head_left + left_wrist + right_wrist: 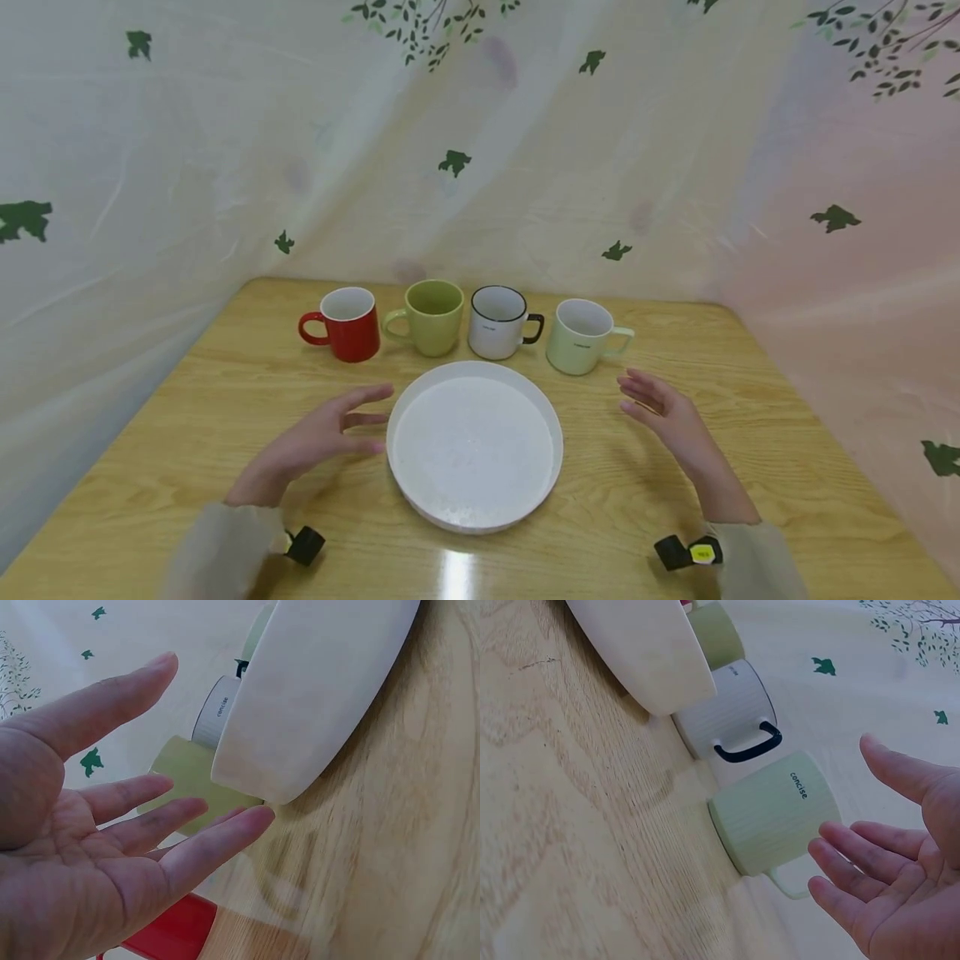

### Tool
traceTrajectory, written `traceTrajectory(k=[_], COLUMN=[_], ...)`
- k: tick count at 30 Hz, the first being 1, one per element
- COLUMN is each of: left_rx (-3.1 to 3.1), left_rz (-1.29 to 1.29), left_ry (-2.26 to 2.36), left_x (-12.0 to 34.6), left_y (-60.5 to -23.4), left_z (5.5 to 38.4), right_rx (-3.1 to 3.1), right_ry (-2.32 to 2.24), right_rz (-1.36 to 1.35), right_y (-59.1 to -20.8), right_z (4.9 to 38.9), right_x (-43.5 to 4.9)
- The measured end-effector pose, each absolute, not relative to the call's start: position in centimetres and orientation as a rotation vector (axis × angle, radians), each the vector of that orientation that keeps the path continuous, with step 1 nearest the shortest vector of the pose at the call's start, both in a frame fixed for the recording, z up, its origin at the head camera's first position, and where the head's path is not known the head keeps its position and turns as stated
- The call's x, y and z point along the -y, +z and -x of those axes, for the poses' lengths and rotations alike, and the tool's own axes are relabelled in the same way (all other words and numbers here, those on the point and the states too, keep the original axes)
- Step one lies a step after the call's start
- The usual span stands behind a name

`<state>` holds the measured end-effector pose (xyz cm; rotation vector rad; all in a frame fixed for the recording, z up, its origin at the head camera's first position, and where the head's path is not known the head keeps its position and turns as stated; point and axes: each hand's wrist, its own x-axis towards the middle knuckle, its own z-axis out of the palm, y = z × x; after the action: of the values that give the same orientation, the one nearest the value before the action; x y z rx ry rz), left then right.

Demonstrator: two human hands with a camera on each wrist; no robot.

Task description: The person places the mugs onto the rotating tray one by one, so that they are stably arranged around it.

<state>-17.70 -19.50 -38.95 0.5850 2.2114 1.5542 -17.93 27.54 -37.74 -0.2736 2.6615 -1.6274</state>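
Observation:
A round white tray (476,446) with a raised rim lies on the wooden table. Beside its left edge is my left hand (322,437), fingers spread and nothing in them; whether a fingertip touches the rim I cannot tell. My right hand (671,425) hovers right of the tray, fingers loosely bent and holding nothing, nearest the pale green mug (576,340). Behind the tray, in a row, stand a red mug (356,332), an olive-green mug (435,321), a white mug (491,329) with black rim and handle, and that pale green mug. All stand upright.
The wooden table (750,400) reaches back to a hanging pale cloth (525,208) printed with green leaves, which also closes both sides. Black wrist devices (306,546) sit at both sleeves. A light glares on the table's front.

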Motion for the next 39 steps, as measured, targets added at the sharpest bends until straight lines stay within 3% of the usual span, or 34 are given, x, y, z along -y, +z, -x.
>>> traceTrajectory(k=[39], left_rx=[-2.143], left_rz=[-0.525], left_ry=[1.55], left_x=[18.2], left_y=[-39.5], left_z=[17.8], right_rx=[-2.632], right_ry=[-1.611], right_rz=[0.239], right_y=[-38.1], right_z=[18.0], right_x=[-27.5])
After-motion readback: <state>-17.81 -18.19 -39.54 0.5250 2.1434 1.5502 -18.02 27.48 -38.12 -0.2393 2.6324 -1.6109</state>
